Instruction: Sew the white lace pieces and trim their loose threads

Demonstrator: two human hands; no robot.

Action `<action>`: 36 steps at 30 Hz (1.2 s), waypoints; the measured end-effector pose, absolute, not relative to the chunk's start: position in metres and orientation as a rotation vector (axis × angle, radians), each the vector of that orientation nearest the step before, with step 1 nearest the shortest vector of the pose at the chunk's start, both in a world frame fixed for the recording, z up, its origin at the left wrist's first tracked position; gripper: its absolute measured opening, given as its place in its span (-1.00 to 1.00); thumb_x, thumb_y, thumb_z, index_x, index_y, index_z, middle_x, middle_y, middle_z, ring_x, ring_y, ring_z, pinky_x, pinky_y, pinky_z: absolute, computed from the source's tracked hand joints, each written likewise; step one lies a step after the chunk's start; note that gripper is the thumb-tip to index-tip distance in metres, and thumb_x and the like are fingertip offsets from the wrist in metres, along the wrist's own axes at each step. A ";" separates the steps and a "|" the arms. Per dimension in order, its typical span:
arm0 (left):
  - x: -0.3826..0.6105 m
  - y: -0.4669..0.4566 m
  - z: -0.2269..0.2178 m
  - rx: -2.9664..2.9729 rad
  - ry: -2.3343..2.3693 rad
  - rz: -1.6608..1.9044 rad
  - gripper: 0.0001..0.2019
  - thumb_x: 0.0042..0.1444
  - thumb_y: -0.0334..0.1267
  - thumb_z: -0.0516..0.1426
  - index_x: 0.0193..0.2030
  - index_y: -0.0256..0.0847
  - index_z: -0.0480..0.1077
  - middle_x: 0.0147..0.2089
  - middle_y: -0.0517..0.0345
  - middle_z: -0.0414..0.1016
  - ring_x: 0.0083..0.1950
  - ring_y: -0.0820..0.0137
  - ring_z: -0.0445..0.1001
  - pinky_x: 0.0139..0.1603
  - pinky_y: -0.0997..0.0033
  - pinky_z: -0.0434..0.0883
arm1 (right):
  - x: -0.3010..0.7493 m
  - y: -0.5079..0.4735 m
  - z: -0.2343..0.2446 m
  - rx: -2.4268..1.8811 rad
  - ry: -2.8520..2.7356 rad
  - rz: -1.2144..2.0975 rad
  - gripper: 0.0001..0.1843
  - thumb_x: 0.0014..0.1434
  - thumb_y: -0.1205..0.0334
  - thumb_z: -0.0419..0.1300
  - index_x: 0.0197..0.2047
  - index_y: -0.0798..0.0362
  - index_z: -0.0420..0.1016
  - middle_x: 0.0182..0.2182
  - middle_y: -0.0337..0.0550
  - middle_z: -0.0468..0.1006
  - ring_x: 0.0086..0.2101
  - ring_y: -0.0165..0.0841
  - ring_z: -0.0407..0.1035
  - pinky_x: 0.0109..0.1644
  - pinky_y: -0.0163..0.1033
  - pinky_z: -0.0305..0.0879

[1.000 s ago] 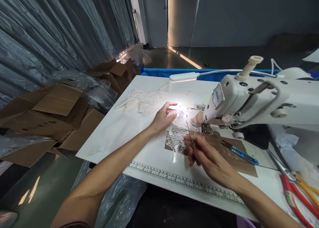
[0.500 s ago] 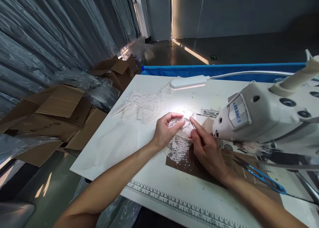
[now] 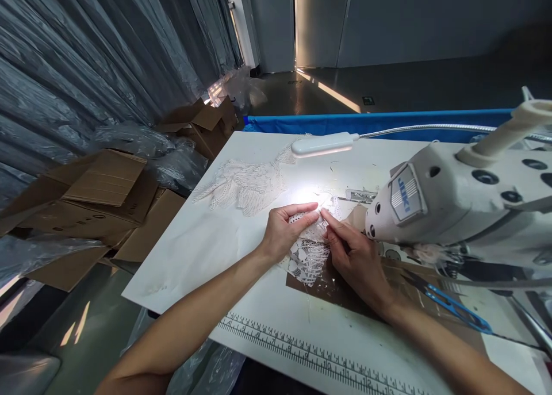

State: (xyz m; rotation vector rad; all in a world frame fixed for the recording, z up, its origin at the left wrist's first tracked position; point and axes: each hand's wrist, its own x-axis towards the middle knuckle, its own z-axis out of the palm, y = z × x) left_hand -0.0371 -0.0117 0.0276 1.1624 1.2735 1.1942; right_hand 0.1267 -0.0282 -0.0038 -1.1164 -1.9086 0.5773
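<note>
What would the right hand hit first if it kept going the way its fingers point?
The right hand points up-left over the lace, its fingertips nearly at those of the left hand. It would probably meet that hand's fingers first; whether they already touch is unclear.

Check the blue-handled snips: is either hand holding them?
No, the snips lie untouched on the table, right of the right hand.
</note>
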 end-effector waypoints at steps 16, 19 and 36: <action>-0.040 -0.013 0.030 1.281 1.329 1.192 -0.78 0.05 -0.26 0.31 -0.13 -0.22 0.59 -0.05 0.01 0.63 0.06 0.21 0.55 0.20 0.15 0.41 | 0.128 -0.029 -0.003 -1.165 -2.002 0.500 -0.51 0.34 0.32 -0.03 0.29 0.09 0.37 -0.37 -0.08 0.62 -0.39 -0.27 0.47 -0.27 -0.16 0.38; -0.040 -0.013 0.031 1.281 1.331 1.188 -0.78 0.05 -0.26 0.31 -0.14 -0.22 0.59 -0.05 0.00 0.63 0.06 0.22 0.55 0.20 0.15 0.42 | 0.128 -0.029 -0.003 -1.170 -2.003 0.509 -0.51 0.35 0.32 -0.03 0.30 0.07 0.36 -0.36 -0.08 0.62 -0.39 -0.28 0.47 -0.29 -0.17 0.38; -0.040 -0.014 0.030 1.258 1.298 1.197 -0.78 0.07 -0.25 0.31 -0.13 -0.21 0.59 -0.05 0.00 0.63 0.05 0.25 0.55 0.18 0.17 0.42 | 0.127 -0.030 0.000 -1.142 -1.984 0.464 -0.55 0.36 0.35 -0.01 0.25 0.20 0.41 -0.36 -0.03 0.64 -0.36 -0.27 0.51 -0.26 -0.17 0.40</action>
